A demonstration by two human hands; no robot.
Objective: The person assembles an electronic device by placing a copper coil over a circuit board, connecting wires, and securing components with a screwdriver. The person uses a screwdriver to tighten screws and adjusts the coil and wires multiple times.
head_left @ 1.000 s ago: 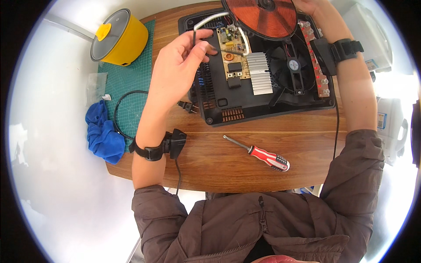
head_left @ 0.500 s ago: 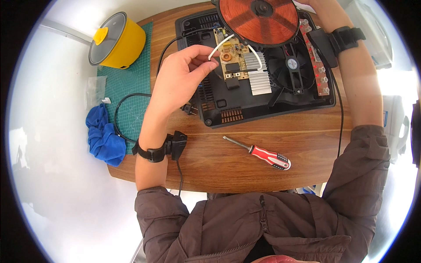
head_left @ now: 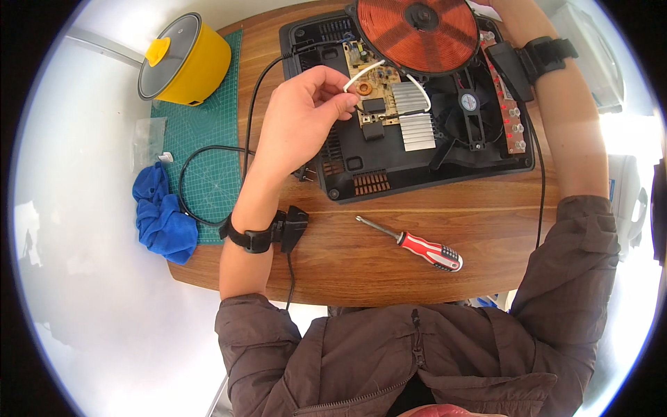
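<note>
With thumb and fingers pinched, my left hand (head_left: 309, 111) holds the end of a white-sleeved wire (head_left: 364, 73) over the circuit board (head_left: 375, 87). The wire runs up to the round copper coil (head_left: 417, 38), raised over an opened black induction cooker base (head_left: 410, 170). A second white-sleeved wire (head_left: 422, 90) loops from the coil down across the silver heatsink (head_left: 417, 128). A black fan (head_left: 470, 103) sits right of the heatsink, beside a narrow board (head_left: 515, 115) with lit red lights. My right hand (head_left: 495, 5) is at the coil's far right, its fingers cut off by the picture's edge.
A red-and-white screwdriver (head_left: 431, 251) lies on the wooden table (head_left: 333, 257) in front of the base. On the left, a green cutting mat (head_left: 212, 174) carries a yellow pot (head_left: 201, 62), a blue cloth (head_left: 165, 215) and a looped black cord (head_left: 182, 177).
My left hand has shifted slightly right with the wire end still pinched. The coil has moved a little to the right and down. My right arm is nearly still.
</note>
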